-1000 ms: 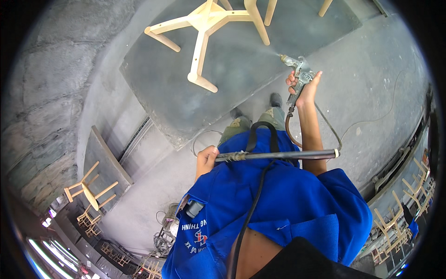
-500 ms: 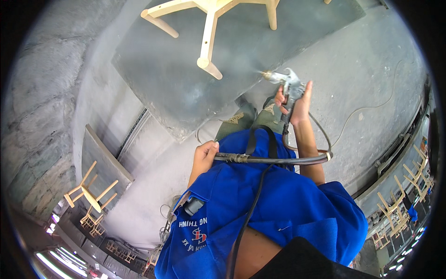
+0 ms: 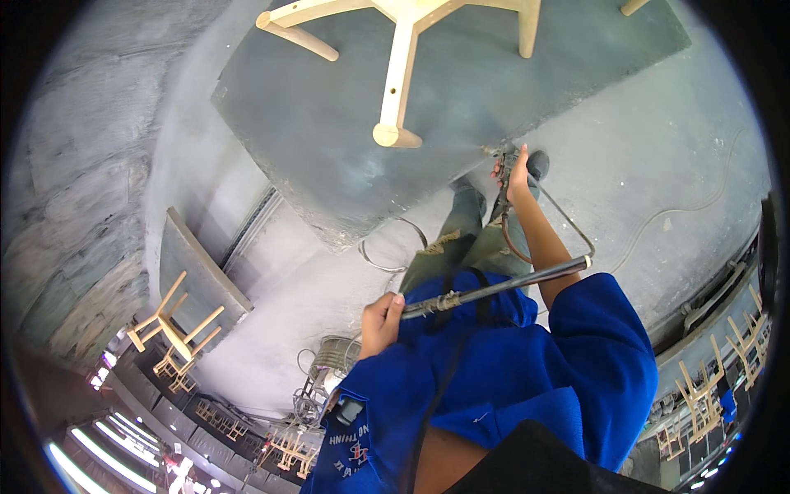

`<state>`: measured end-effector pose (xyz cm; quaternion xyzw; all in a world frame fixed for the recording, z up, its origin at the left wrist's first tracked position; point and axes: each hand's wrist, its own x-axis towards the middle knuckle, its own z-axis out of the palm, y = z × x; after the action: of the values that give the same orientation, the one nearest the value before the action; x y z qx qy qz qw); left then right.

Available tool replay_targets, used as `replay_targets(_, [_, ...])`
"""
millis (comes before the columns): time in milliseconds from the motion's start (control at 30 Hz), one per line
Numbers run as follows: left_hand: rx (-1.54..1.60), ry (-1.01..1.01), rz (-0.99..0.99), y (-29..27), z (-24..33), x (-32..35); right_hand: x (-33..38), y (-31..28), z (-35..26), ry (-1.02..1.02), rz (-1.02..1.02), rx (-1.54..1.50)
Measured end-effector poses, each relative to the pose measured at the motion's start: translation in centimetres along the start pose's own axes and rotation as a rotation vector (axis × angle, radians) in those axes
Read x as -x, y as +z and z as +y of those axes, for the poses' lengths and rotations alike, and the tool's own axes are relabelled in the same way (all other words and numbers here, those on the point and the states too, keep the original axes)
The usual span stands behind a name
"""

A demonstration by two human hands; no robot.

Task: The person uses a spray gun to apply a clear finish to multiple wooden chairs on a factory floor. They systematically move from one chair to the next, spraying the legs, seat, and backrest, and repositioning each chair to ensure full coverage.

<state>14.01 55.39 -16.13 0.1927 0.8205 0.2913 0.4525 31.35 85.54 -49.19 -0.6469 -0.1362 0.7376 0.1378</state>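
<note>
Spray gun (image 3: 500, 156), metal and small, sits gripped in my right hand (image 3: 517, 174) just off the near edge of the grey, dusty slab surface (image 3: 313, 123). My left hand (image 3: 381, 323) is clenched around the dark hose (image 3: 502, 286), which runs straight across my chest above the blue work shirt (image 3: 527, 370). On the surface stands a pale, unfinished wooden chair frame (image 3: 401, 58), its round-ended leg nearest the gun. More bare wooden chairs (image 3: 173, 333) are stacked beside a leaning grey board (image 3: 197, 272) on the concrete floor (image 3: 658, 165).
</note>
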Motion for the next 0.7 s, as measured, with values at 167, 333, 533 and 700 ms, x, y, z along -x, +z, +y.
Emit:
replay_targets(167, [0.015,-0.040,0.043,0.4,1.5,-0.2,-4.2,6.7,-2.2,-0.053,-0.046,-0.084])
replay_targets(333, [-0.032,-0.047,0.064,1.3,3.2,-1.6,-3.8,15.5,-7.3,-0.090,-0.502,-0.356])
replay_targets(533, [-0.048,-0.010,0.054,3.0,4.4,-2.9,-2.2,20.1,-9.8,-0.133,-0.648,-0.431])
replay_targets(700, [0.106,-0.058,0.134,1.8,3.7,-3.5,-4.5,19.5,-8.8,-0.118,-0.349,-0.386])
